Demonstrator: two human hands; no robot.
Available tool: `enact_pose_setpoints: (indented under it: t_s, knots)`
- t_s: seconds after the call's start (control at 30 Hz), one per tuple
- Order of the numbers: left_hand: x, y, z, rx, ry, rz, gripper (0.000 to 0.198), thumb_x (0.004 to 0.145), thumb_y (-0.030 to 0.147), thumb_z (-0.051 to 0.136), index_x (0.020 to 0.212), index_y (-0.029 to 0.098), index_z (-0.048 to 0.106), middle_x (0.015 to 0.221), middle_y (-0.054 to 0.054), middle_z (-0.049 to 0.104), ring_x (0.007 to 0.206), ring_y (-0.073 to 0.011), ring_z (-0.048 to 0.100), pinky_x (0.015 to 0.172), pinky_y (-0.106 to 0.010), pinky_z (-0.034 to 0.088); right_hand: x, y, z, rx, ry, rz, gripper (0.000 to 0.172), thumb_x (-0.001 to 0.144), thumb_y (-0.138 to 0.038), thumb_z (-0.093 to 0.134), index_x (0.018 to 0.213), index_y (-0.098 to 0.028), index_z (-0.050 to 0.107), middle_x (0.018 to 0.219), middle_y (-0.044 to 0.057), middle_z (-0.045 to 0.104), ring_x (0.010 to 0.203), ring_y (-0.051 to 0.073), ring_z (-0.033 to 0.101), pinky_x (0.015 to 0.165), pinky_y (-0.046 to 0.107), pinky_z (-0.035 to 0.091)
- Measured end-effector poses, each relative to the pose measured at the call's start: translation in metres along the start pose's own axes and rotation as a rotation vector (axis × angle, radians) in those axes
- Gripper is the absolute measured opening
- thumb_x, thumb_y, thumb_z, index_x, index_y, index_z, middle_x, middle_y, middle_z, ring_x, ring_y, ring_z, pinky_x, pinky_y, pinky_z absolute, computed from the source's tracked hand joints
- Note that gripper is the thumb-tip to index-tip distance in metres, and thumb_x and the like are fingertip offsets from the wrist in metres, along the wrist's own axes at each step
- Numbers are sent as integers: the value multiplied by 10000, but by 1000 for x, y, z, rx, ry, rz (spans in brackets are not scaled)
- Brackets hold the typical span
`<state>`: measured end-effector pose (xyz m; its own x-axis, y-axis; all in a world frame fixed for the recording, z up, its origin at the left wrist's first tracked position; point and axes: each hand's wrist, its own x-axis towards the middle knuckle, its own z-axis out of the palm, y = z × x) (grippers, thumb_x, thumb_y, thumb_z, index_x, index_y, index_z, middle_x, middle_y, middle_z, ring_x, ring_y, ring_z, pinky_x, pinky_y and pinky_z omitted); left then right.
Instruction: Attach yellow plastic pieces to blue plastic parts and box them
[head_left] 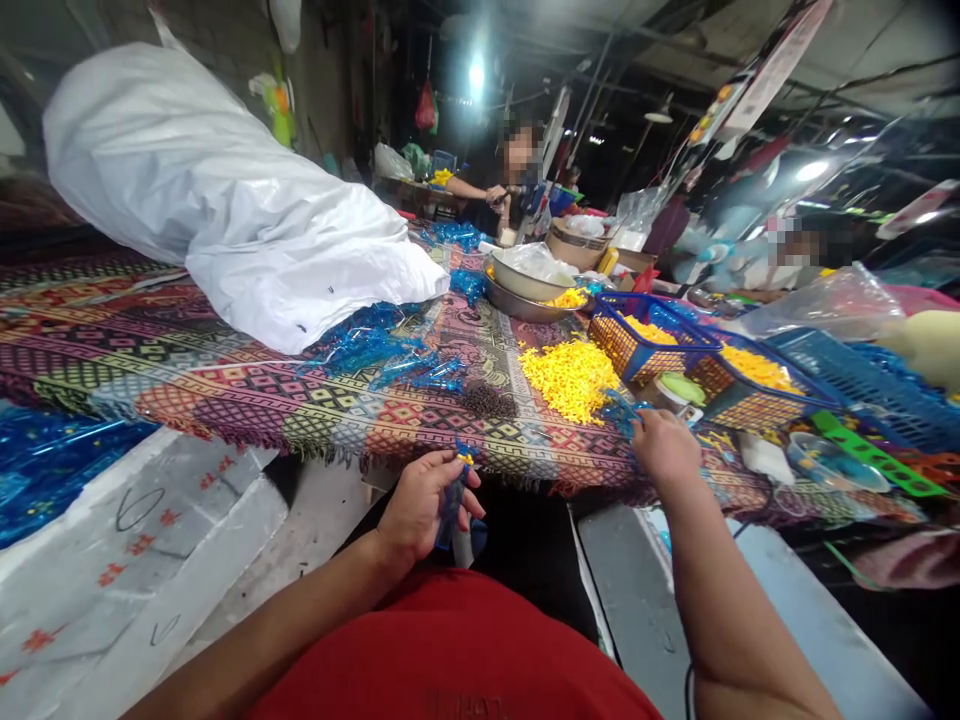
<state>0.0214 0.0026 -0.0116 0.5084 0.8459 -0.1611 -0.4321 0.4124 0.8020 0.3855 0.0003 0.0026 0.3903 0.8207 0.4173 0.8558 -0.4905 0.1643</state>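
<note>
My left hand (424, 505) pinches a narrow, see-through blue plastic piece (450, 510) with a small yellow part (466, 459) at its top, held in front of the table edge. My right hand (667, 445) is closed at the right, its fingertips on another blue plastic piece (621, 408); the fingers partly hide it. Beside that hand lies a loose heap of small yellow plastic parts (570, 378). A little pile of dark beads or parts (489, 400) rests left of the heap. More blue plastic pieces (405, 360) lie farther left.
A patterned cloth (247, 385) covers the table. A large white sack (247, 190) lies on the left. Blue baskets (649, 350) with yellow parts, metal bowls (529, 295) and a green strip (874, 455) stand right. White foam boxes (187, 550) flank me. A person (502, 185) works across the table.
</note>
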Motion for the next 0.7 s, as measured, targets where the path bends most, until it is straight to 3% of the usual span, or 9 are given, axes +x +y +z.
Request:
enact_pose_setpoints:
  t_s: [0.13, 0.23, 0.37, 0.47, 0.53, 0.6, 0.63, 0.7]
  knots:
    - [-2, -1, 2, 5, 15, -3, 188, 762, 310, 557, 796, 134, 498, 746, -21, 579, 453, -142, 597, 333, -215, 396, 21, 3, 11, -65, -136, -1, 306, 843, -283, 452, 1089, -171, 596, 1014, 140, 622, 973, 288, 539, 731, 392, 434]
    - [-1, 0, 1, 3, 49, -4, 184, 752, 288, 570, 824, 132, 504, 744, -17, 574, 451, -140, 595, 329, -212, 392, 32, 2, 15, -43, -159, 16, 301, 835, -263, 452, 1088, -186, 596, 1025, 135, 627, 991, 291, 537, 764, 449, 427]
    - [0, 3, 0, -3, 80, 4, 154, 760, 258, 558, 814, 119, 518, 745, -25, 573, 476, -146, 603, 356, -223, 414, 39, 5, 12, 87, 4, 31, 307, 825, -238, 442, 1049, -135, 626, 1020, 175, 629, 994, 311, 546, 803, 483, 420]
    - [0, 5, 1, -34, 78, 6, 130, 770, 242, 540, 790, 116, 518, 759, -33, 576, 503, -157, 613, 395, -247, 447, 26, -10, 0, 435, 104, -17, 315, 803, -251, 471, 1024, -103, 639, 1019, 173, 640, 970, 278, 570, 837, 422, 436]
    - [1, 6, 2, -54, 69, -3, 113, 767, 226, 537, 791, 116, 520, 772, -38, 581, 523, -165, 620, 420, -262, 465, 6, -33, -11, 780, -18, -70, 309, 776, -285, 515, 989, -105, 647, 936, 134, 671, 847, 229, 612, 781, 363, 473]
    - [0, 7, 3, -70, 59, -12, 100, 768, 212, 531, 792, 115, 524, 782, -44, 584, 541, -170, 625, 447, -275, 478, -18, -62, -19, 1039, -271, -198, 311, 771, -328, 533, 987, -137, 649, 855, 82, 683, 746, 196, 619, 683, 324, 494]
    - [0, 7, 3, -78, 56, -14, 95, 770, 207, 527, 792, 115, 526, 783, -46, 585, 546, -170, 625, 457, -279, 482, -28, -75, -22, 1105, -351, -263, 299, 767, -329, 542, 977, -148, 654, 841, 69, 682, 736, 188, 618, 667, 312, 492]
    - [-1, 9, 3, -97, 46, -12, 91, 772, 201, 524, 792, 113, 530, 783, -49, 585, 552, -169, 623, 475, -287, 489, -44, -97, -26, 1088, -383, -395, 249, 778, -305, 539, 926, -156, 673, 838, 69, 677, 754, 183, 614, 684, 305, 485]
